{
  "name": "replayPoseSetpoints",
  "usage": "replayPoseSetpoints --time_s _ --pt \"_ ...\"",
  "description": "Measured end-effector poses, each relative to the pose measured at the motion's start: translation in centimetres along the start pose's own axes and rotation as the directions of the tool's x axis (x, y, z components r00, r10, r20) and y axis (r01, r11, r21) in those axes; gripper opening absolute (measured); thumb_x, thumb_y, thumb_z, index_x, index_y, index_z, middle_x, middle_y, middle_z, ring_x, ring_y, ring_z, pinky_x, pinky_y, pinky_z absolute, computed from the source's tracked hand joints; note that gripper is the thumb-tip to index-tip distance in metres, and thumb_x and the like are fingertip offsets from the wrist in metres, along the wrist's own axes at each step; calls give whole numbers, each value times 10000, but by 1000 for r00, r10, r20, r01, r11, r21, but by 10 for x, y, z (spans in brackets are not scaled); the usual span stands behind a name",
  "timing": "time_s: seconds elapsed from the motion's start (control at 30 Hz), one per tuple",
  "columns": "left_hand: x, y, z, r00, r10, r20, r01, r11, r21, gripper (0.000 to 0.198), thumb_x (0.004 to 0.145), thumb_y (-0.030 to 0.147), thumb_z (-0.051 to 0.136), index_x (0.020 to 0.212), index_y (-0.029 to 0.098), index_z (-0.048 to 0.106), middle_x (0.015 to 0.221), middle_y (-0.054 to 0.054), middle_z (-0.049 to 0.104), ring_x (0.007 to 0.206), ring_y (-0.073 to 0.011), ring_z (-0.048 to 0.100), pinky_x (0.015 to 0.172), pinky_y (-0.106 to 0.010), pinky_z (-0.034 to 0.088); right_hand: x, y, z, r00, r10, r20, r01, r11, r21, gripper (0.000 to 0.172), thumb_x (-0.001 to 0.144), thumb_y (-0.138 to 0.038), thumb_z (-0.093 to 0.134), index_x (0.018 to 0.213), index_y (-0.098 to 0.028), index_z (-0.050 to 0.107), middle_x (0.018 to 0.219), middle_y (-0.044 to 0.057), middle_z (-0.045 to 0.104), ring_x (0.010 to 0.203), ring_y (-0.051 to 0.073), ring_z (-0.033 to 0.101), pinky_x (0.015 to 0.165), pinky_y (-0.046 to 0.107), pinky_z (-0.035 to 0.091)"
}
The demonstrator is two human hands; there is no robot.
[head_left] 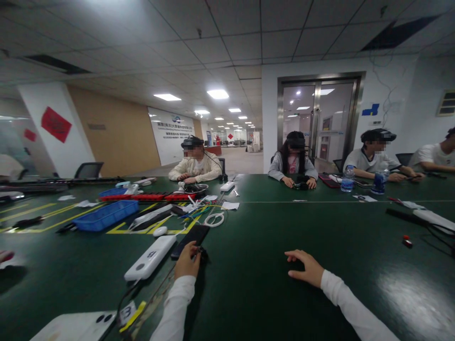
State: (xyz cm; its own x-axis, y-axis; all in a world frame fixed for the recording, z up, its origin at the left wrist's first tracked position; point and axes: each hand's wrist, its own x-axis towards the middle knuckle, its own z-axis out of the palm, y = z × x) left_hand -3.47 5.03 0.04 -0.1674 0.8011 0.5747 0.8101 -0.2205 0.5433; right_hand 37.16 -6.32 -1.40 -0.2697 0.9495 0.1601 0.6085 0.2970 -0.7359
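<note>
My left hand (187, 261), in a white sleeve, is closed with its fingertips pinched on a small dark object (203, 255) just above the table. The object's kind is too dark and small to make out. Just beyond that hand lies a flat black phone-like slab (194, 238). To its left is a white power bank (151, 258) with a cable at its near end. My right hand (306, 268) hovers over the green tabletop (249, 284), thumb and fingers apart, with nothing in it.
A blue tray (106, 215), a coil of white cable (214, 219) and loose wires lie farther left. A white device (76, 327) sits at the near left. Several people with headsets sit across the table. Bottles (347, 180) and a small red item (407, 241) are at right.
</note>
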Motion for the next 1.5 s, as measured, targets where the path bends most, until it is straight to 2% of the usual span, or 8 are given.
replayPoseSetpoints --time_s 0.37,0.57,0.73,0.97,1.1,1.23,1.37,1.5 --pt "5 4 -3 999 -24 46 22 999 46 309 616 283 498 912 194 497 788 -18 607 702 -156 584 702 -293 464 5 6 3 1000 -29 -5 29 999 -15 433 709 -376 581 1106 -245 469 1003 22 516 951 207 480 835 350 381" --pt "4 5 -4 996 -3 90 -6 995 96 186 623 266 494 793 204 537 790 -28 599 706 -156 570 701 -293 458 6 8 3 1000 -30 10 30 999 -17 413 718 -375 571 1100 -256 470 1015 14 504 967 203 472 844 347 375" --pt "4 5 -3 992 36 118 -48 994 95 188 639 290 481 786 207 566 838 -37 599 709 -151 567 711 -289 453 8 9 3 999 -30 22 31 999 -16 403 719 -376 569 1092 -255 476 1026 14 499 978 207 466 837 351 380" --pt "4 3 -3 991 29 132 -42 994 99 214 625 266 487 810 218 582 867 -23 616 744 -158 574 731 -290 449 6 6 2 1000 -16 21 16 1000 -17 402 720 -386 561 1091 -250 482 1037 19 498 989 218 462 847 362 370" --pt "1 8 4 991 7 136 -20 995 94 260 637 259 484 876 194 562 831 -24 620 730 -151 579 719 -285 450 6 4 3 1000 -30 1 30 999 -38 392 718 -368 569 1083 -252 486 1018 17 510 970 208 471 842 351 369" --pt "-11 35 24 973 52 225 -57 998 16 297 650 239 491 939 186 537 837 -22 618 740 -143 574 749 -295 442 8 4 3 999 -30 -17 28 997 -67 438 695 -357 596 1102 -257 470 990 15 529 941 205 479 841 354 361" --pt "-31 84 52 938 139 317 -111 988 -102 324 666 194 490 988 209 520 881 -19 608 800 -141 560 776 -304 431 10 3 3 1000 14 -20 -15 998 -68 505 684 -351 608 1148 -261 429 999 15 529 944 205 476 844 355 359" --pt "-55 135 78 877 268 399 -168 949 -268 366 651 143 509 1008 217 518 883 -23 607 809 -136 550 792 -313 418 10 -2 1 998 43 -39 -46 996 -75 577 659 -342 633 1180 -264 399 992 15 536 937 205 479 854 360 352"
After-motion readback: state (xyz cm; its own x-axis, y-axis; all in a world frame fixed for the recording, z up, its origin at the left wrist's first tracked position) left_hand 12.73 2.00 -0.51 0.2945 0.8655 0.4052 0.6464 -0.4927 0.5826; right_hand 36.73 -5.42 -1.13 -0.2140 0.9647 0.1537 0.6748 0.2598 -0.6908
